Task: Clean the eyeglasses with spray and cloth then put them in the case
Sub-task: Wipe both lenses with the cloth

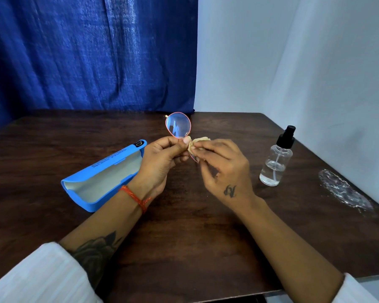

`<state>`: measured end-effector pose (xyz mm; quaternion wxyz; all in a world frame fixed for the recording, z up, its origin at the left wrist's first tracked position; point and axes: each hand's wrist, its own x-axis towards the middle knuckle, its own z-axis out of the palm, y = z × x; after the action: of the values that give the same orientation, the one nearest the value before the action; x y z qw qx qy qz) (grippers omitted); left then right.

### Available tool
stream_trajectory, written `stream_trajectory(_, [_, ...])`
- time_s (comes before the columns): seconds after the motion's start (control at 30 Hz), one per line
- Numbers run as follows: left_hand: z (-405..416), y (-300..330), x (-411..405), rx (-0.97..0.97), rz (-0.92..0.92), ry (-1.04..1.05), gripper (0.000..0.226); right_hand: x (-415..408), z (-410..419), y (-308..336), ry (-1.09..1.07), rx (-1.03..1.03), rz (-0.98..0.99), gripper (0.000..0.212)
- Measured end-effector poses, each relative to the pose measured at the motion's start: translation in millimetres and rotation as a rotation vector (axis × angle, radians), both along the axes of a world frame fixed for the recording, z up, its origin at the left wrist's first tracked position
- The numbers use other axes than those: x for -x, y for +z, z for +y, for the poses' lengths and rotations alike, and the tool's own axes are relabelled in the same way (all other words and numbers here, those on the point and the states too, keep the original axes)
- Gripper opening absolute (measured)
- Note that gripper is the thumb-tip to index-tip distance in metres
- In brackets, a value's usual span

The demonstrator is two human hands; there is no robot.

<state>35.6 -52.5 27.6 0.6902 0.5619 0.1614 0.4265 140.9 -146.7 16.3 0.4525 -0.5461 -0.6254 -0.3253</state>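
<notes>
Near the middle of the frame the left hand (162, 157) is holding the eyeglasses (178, 127) up above the table (195, 226), its fingers (186, 140) clamped on the frame around the bridge. One pink-rimmed lens is standing clear above that hand, catching pale reflections. The right hand (223, 169) is sitting just beside it, to the right of centre, fingers pinched together on a small beige cloth (200, 142) that is pressing against the other lens; that lens is mostly hidden behind the cloth and fingers, with only a sliver of rim showing below.

At the left of centre the blue case (101, 178) is lying open on the table, its pale lining facing up and its lid tilting back toward the upper left. It is sitting just beside the left wrist, which is wearing an orange thread band (136, 199).

Toward the right of the frame a clear spray bottle (276, 162) with a black pump top is standing upright on the table, near the right hand but apart from it. Farther right, close to the table's edge, a whitish worn patch (341, 191) is marking the dark wood. A blue curtain (85, 51) is hanging across the upper left.
</notes>
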Motion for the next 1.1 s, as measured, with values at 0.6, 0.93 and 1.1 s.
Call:
stream_trajectory(0.6, [-4,-3,-3,-0.218,0.118,0.038,0.011,-5,-3,18,-0.072,-0.195,0.195,0.023])
stream_trajectory(0.93, [-4,-6,-4,-0.299,0.15,0.07,0.017,-4,4,13,0.054,0.01,-0.031,0.032])
stream_trajectory(1.1, [-6,-5,-5,-0.301,0.178,0.051,0.008,-10,0,12,0.013,-0.049,0.02,0.033])
